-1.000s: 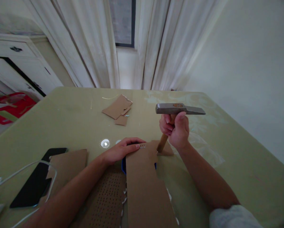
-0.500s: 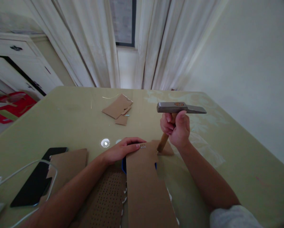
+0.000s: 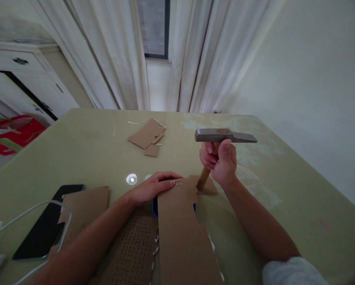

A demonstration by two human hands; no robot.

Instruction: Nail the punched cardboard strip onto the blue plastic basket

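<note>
My right hand (image 3: 221, 160) is wrapped round a hammer (image 3: 225, 135) close under its steel head, thumb up against the metal. The wooden handle slants down, its end at the right edge of a long cardboard strip (image 3: 185, 229). My left hand (image 3: 155, 186) grips the strip's far left corner, thumb on top beside a few small holes; its other fingers are partly hidden. A blue object (image 3: 155, 206) shows from under the strip on both sides. Left of it lies a cardboard piece (image 3: 133, 241) punched with rows of holes, partly behind my left forearm.
Cardboard scraps (image 3: 148, 134) lie on the table (image 3: 91, 146) farther back. A round clear shiny piece (image 3: 131, 179) is left of my hand. At the left are a black tablet-like slab (image 3: 35, 233), another cardboard piece (image 3: 85, 202) and a white cable (image 3: 32, 206).
My right hand and the hammer have shifted very slightly left and down. My left hand and the cardboard strip stay where they were.
</note>
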